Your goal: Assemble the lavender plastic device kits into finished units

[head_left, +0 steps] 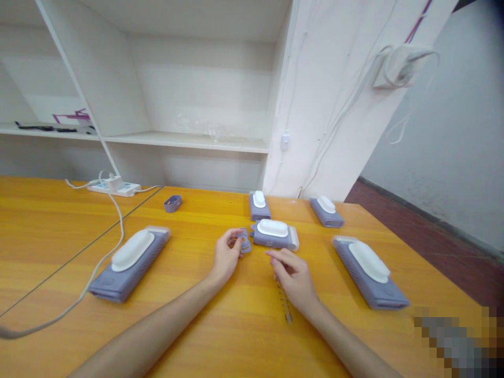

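My left hand [229,253] is closed, its fingertips gripping a small flat purple plastic piece with cut-outs [245,242]. To its right, my right hand [293,277] has thumb and index finger pinched together; what they hold, if anything, is too small to make out. A metal coil spring [285,304] shows below that hand, its upper end hidden; I cannot tell whether the fingers touch it. Just beyond both hands lies a purple case with a white bristled brush on top [274,234]. It has a clear cover at its right end.
Similar purple cases with white tops stand at left [132,262], right [370,270], back [259,206] and back right [326,211]. A small purple hollow part [172,203] sits at the back. A white power strip [115,186] trails a cable across the left of the wooden table [189,336].
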A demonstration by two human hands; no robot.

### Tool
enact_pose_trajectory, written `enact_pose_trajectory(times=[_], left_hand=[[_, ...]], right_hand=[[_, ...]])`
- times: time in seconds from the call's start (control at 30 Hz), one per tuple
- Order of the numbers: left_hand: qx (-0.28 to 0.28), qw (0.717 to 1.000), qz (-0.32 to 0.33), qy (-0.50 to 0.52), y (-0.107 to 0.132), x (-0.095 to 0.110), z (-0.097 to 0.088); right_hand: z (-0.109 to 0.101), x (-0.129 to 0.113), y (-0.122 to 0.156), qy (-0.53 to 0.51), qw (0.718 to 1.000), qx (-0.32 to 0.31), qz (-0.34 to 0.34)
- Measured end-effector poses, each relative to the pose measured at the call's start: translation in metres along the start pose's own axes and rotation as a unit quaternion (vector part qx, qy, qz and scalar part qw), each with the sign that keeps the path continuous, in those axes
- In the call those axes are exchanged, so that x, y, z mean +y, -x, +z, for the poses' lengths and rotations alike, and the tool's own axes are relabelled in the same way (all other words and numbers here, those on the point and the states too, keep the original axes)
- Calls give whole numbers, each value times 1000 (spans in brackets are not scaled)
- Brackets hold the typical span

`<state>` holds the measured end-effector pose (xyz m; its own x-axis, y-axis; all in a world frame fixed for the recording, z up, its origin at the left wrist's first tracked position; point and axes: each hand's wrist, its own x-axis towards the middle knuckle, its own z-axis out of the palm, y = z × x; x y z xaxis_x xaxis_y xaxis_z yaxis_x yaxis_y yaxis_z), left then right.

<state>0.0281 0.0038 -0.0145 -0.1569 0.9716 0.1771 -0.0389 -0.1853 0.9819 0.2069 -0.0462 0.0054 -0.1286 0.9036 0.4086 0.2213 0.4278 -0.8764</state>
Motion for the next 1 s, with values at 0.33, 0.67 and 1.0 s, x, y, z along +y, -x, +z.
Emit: enact_pose_trajectory(times=[0.33,0.67,1.0], left_hand=[[-55,996,30,-56,6,4,1],[-111,989,58,-73,16,14,5],[-155,970,116,-147,21,18,7]], right_hand=[[3,3,-7,-290,942,4,170],[9,-3,-2,-156,975,31,153],[6,4,-3,-267,946,47,179]])
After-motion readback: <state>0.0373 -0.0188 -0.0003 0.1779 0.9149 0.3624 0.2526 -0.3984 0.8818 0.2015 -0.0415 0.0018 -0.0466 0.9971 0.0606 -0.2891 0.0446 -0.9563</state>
